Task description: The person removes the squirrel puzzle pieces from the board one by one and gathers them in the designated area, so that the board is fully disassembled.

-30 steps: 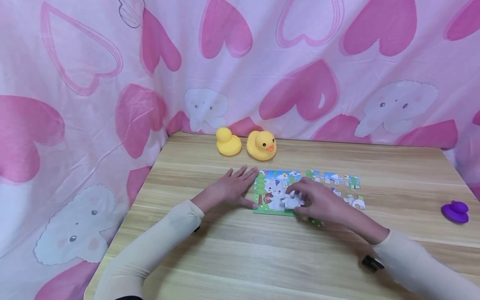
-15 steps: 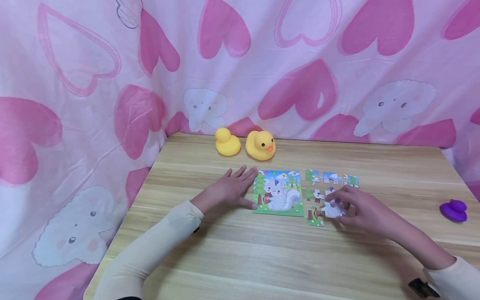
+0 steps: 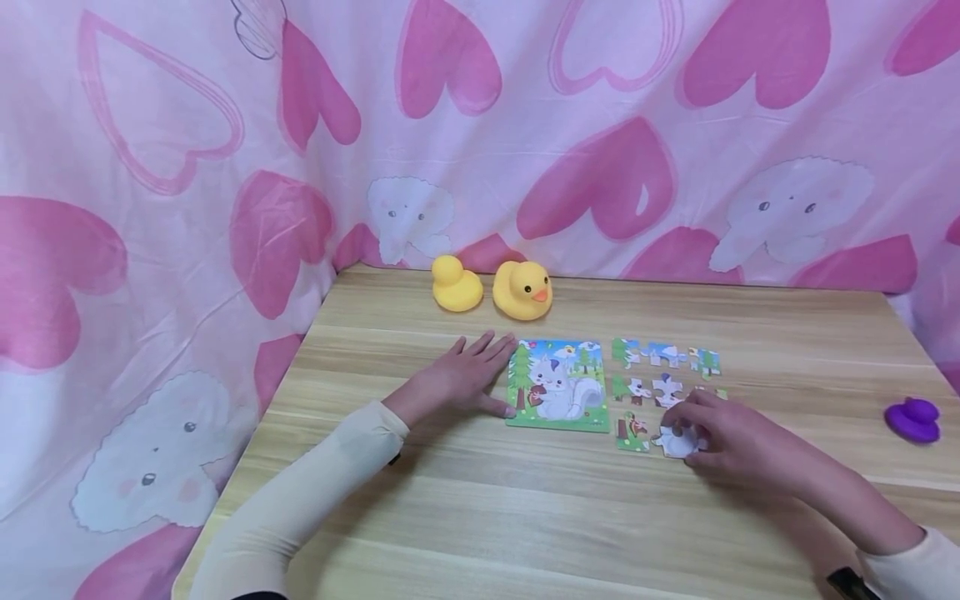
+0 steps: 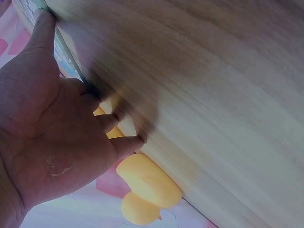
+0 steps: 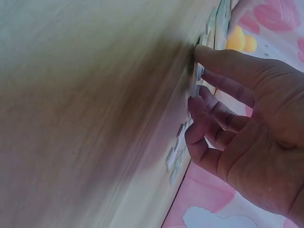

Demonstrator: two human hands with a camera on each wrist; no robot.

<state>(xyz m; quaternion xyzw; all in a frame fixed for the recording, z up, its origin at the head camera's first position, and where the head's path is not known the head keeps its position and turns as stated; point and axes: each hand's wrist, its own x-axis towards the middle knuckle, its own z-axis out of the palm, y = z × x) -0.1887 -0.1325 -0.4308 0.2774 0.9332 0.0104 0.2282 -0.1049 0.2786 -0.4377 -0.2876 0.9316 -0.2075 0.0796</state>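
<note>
My left hand [image 3: 467, 379] lies with fingers spread on the table, fingertips and thumb along the left edge of a square squirrel picture board [image 3: 557, 387]. In the left wrist view its palm [image 4: 57, 128] faces the camera. My right hand [image 3: 731, 433] pinches a mostly white jigsaw piece [image 3: 678, 442] between thumb and fingers, low over the table, right of a green-and-red jigsaw piece [image 3: 632, 433]. The right wrist view shows the same hand [image 5: 251, 118] with thumb and fingertips at the piece's edges. Above it lies a white jigsaw piece [image 3: 666, 388].
More jigsaw pieces [image 3: 663, 355] lie in rows right of the board; some are partly behind the right hand. Two yellow rubber ducks [image 3: 456, 285] stand at the table's back, and a purple duck [image 3: 912, 420] sits far right. A pink heart-patterned curtain [image 3: 480, 167] hangs behind the wooden table [image 3: 480, 517].
My right hand has moved right from over the squirrel board with the white piece, then slightly down to the lower row. My left hand has stayed put.
</note>
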